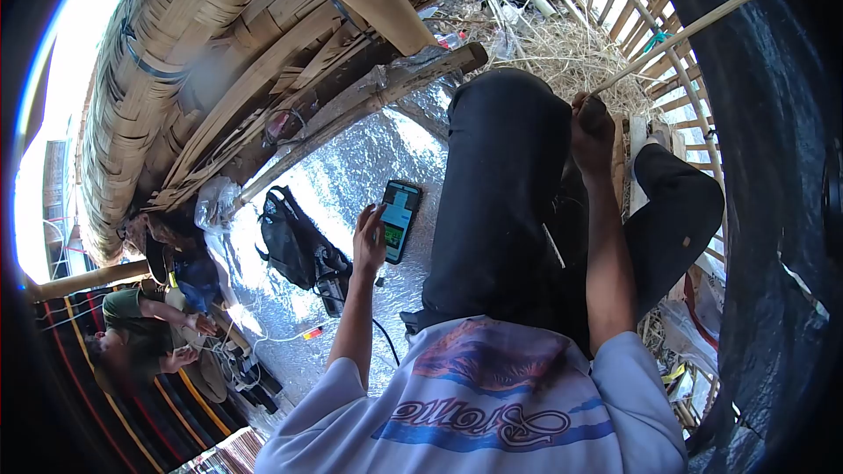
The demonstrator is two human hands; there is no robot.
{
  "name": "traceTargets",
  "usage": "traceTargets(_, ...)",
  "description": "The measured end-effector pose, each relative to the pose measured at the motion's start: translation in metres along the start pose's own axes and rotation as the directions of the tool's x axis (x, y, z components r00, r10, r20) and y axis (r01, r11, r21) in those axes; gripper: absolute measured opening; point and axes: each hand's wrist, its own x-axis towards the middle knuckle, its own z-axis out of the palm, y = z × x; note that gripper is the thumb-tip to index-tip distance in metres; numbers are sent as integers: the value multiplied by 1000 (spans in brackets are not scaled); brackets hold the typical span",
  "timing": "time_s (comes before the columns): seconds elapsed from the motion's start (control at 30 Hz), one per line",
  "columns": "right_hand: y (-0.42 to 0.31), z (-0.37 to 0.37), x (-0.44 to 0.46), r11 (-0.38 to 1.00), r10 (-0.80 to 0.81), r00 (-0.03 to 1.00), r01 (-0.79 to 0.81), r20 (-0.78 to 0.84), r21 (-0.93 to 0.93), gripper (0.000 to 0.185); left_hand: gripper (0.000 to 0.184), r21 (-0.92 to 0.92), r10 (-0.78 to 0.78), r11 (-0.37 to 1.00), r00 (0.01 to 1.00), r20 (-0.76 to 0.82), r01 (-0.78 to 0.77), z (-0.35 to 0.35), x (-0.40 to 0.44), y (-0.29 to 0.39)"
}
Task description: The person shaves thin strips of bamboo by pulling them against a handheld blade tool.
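My left hand (370, 241) is beside a phone (400, 218) with a lit screen, which lies on the shiny silver sheet (351, 158). Its fingers are apart, and the fingertips reach the phone's left edge. Over by my right knee, my right hand (593, 127) is closed round the lower end of a long thin bamboo stick (694, 31), which slants up to the right. A black bag (294, 241) rests on the sheet left of the phone, with a dark device and cables next to it.
Woven bamboo (132, 123) and wooden poles (378, 92) rise at the upper left. Straw (571, 57) lies ahead beside a slatted bamboo frame (645, 13). Another person (140, 333) sits at the lower left on a striped cloth (105, 404), near several cables.
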Motion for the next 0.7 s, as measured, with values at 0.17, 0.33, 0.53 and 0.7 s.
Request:
traceTargets(0.17,-2,-1,-2,1000,2,1000,-2,13,-23,8,37,34,5,999,998,61,-7,0,-1,2)
traceTargets(0.33,6,0,0,996,-46,999,46,10,-75,8,36,131,52,990,999,6,-53,4,5,4)
traceTargets(0.53,1,-1,-1,998,-53,999,53,7,-23,11,36,178,31,983,999,18,-34,4,7,6)
traceTargets(0.7,7,-4,1,1000,4,1000,-4,5,25,15,37,222,19,975,999,33,-26,6,8,6)
